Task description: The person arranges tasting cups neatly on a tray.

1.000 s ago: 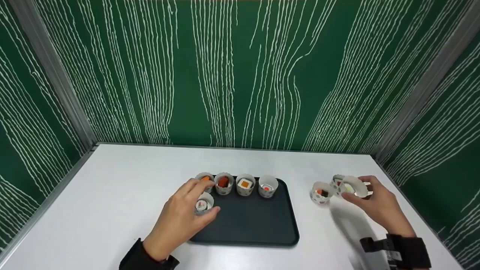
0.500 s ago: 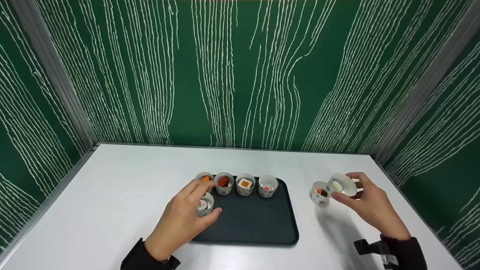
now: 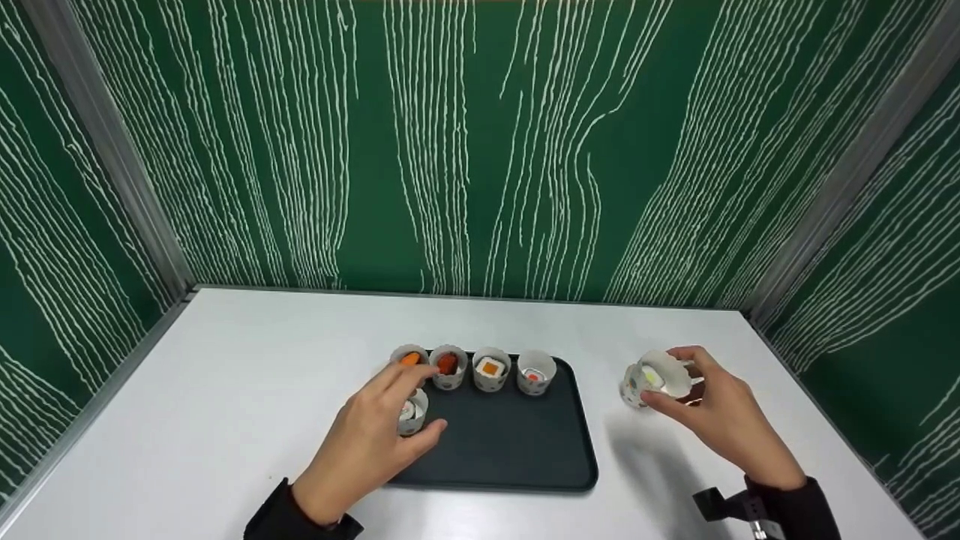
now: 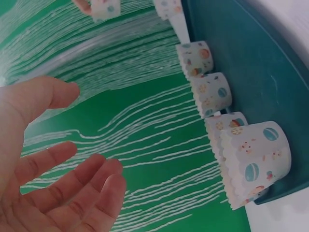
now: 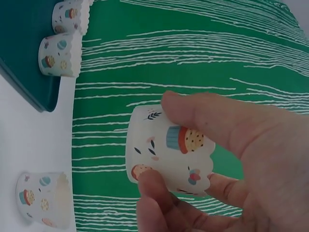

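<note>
Right hand [image 3: 720, 420] pinches a light, crushable paper cup [image 5: 166, 152] by its wall; grip gently. Left hand [image 3: 367, 446] lies open beside the tray [image 3: 517, 457].

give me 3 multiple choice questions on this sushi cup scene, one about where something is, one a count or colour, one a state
1. Where is the tray?
A. on the white table
B. on the green wall
C. in the right hand

2. How many paper cups stand in the tray's far row?
A. two
B. four
C. seven

3. What is the right hand doing?
A. lying flat on the table
B. holding a paper cup off the table
C. gripping the tray

Answers:
1 A, the dark tray lies flat on the table.
2 B, four cups line its far edge.
3 B, thumb and fingers pinch the lifted cup in the right wrist view.
</note>
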